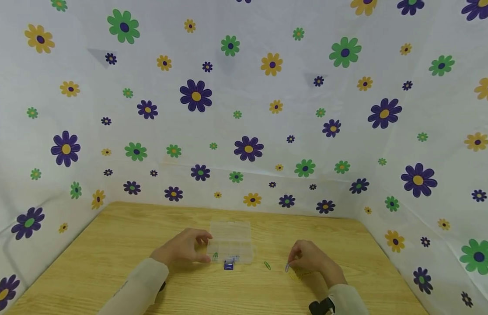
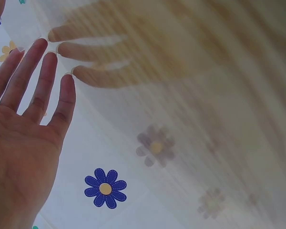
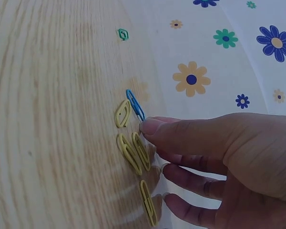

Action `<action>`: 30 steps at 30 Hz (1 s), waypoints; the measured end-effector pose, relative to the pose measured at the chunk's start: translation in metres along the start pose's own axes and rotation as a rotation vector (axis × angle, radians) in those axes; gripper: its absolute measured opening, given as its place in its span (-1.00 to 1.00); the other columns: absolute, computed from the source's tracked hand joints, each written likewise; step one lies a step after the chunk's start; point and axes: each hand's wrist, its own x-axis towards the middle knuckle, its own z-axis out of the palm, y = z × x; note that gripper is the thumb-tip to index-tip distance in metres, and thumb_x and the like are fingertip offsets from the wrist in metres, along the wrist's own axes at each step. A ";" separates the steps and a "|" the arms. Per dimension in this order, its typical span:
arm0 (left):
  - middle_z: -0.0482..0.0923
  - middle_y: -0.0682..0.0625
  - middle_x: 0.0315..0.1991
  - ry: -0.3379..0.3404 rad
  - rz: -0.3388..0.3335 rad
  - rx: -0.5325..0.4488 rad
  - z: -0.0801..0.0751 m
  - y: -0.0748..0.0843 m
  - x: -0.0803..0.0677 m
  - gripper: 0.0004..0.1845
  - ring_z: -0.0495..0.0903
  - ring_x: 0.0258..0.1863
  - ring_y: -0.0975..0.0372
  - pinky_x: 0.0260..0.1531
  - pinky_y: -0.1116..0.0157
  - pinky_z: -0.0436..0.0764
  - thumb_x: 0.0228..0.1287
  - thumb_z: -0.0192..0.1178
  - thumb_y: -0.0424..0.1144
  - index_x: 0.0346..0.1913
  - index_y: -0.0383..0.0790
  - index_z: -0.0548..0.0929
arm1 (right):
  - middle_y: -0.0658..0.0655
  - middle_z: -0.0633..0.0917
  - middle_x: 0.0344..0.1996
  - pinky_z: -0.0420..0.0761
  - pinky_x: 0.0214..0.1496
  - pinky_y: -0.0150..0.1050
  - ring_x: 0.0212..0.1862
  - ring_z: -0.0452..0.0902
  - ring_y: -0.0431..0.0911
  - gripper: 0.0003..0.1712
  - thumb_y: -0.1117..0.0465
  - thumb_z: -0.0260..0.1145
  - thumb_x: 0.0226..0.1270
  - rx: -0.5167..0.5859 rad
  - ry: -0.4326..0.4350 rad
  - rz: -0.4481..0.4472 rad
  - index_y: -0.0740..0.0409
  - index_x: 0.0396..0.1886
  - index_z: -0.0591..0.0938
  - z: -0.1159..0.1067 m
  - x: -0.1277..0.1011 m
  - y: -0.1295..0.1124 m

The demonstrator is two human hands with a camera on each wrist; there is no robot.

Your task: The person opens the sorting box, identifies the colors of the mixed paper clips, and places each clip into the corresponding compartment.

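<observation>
Between the thumb and fingertips of my right hand (image 1: 308,257) one end of a blue paper clip (image 3: 135,105) is pinched, close over the table. Several yellow paper clips (image 3: 129,153) lie right under and beside this hand. My left hand (image 1: 185,246) is at the left side of a clear plastic box (image 1: 230,231), thumb and fingers spread, fingertips right at its edge. In the left wrist view its fingers (image 2: 62,102) look nearly straight. The box's lid is raised. Inside, a green paper clip (image 1: 215,255) and some small bluish things (image 1: 237,257) show through.
On the wooden table (image 1: 149,223), a single green paper clip (image 1: 267,265) lies between the box and my right hand. A small dark-blue object (image 1: 228,264) sits at the box's front edge. White flower-printed cloth (image 1: 228,131) walls the back and sides.
</observation>
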 end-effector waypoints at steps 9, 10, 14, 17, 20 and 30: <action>0.73 -0.06 0.00 0.013 0.028 0.013 -0.001 0.003 -0.003 -0.28 0.65 -0.05 0.09 0.09 0.01 0.65 0.04 0.58 0.09 0.18 -0.27 0.66 | 0.02 0.63 -0.32 0.45 -0.15 -0.30 -0.22 0.43 -0.10 -0.91 0.29 0.54 0.21 0.037 -0.022 0.018 0.13 -0.40 0.75 0.002 0.002 0.001; 0.73 -0.06 0.00 0.014 0.031 0.014 -0.001 0.003 -0.003 -0.28 0.66 -0.05 0.09 0.09 0.02 0.65 0.04 0.58 0.09 0.18 -0.27 0.67 | 0.02 0.62 -0.32 0.45 -0.15 -0.30 -0.23 0.43 -0.10 -0.91 0.29 0.54 0.21 0.037 -0.022 0.017 0.13 -0.41 0.76 0.002 0.003 0.001; 0.74 -0.07 -0.01 0.016 0.041 0.019 -0.001 0.003 -0.004 -0.28 0.66 -0.05 0.09 0.08 0.02 0.66 0.03 0.59 0.09 0.18 -0.28 0.67 | 0.00 0.62 -0.32 0.44 -0.16 -0.29 -0.23 0.42 -0.12 -0.90 0.30 0.54 0.20 0.025 -0.019 0.011 0.08 -0.45 0.76 0.004 0.003 0.003; 0.74 -0.07 -0.01 0.016 0.043 0.021 0.000 0.003 -0.004 -0.28 0.66 -0.05 0.09 0.08 0.03 0.66 0.03 0.58 0.09 0.18 -0.28 0.67 | -0.03 0.63 -0.30 0.46 -0.10 -0.25 -0.20 0.43 -0.13 -0.90 0.29 0.55 0.20 0.015 -0.022 0.003 0.03 -0.43 0.76 0.004 0.004 0.003; 0.74 -0.07 -0.01 0.015 0.043 0.019 0.000 0.002 -0.003 -0.27 0.66 -0.05 0.09 0.08 0.03 0.66 0.03 0.58 0.10 0.18 -0.29 0.66 | -0.03 0.64 -0.28 0.45 -0.07 -0.24 -0.18 0.44 -0.12 -0.91 0.27 0.55 0.19 0.015 -0.031 -0.009 0.03 -0.41 0.77 0.003 0.004 0.002; 0.73 -0.07 0.01 0.013 0.044 0.009 0.000 0.002 -0.002 -0.27 0.66 -0.05 0.09 0.08 0.03 0.66 0.03 0.58 0.11 0.18 -0.29 0.66 | -0.02 0.63 -0.29 0.43 -0.15 -0.33 -0.21 0.43 -0.16 -0.89 0.29 0.56 0.17 -0.011 -0.035 -0.072 0.05 -0.47 0.76 0.001 0.002 -0.002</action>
